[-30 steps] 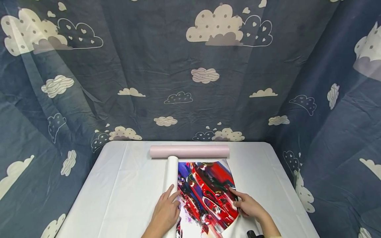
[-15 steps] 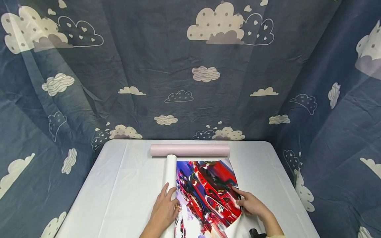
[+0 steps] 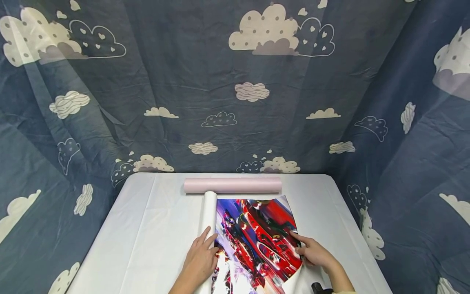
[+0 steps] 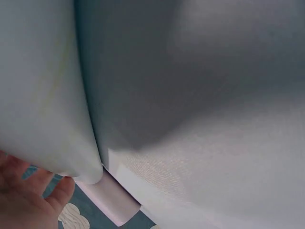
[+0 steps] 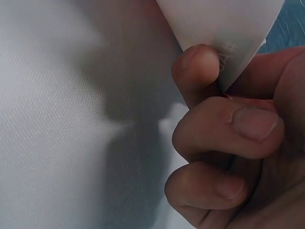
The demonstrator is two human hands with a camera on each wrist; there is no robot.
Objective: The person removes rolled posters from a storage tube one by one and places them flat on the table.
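Note:
A poster printed with red racing cars lies partly unrolled, its left part still a white roll. My left hand holds this roll, fingers over its top; in the left wrist view the roll hides part of the fingers. At the poster's right edge my right hand pinches the sheet. The right wrist view shows the sheet's white back between the fingertips and thumb of the right hand. Near the lower right corner, the poster's edge curls up off the table.
A pink roll lies crosswise near the back edge of the white-covered table, just beyond the white roll's far end. A dark blue cloth with cloud prints hangs behind and at both sides. A black object shows at the right wrist.
My right hand has drawn the poster's edge to the right, and more of the picture shows. The left hand and the white roll have shifted slightly left.

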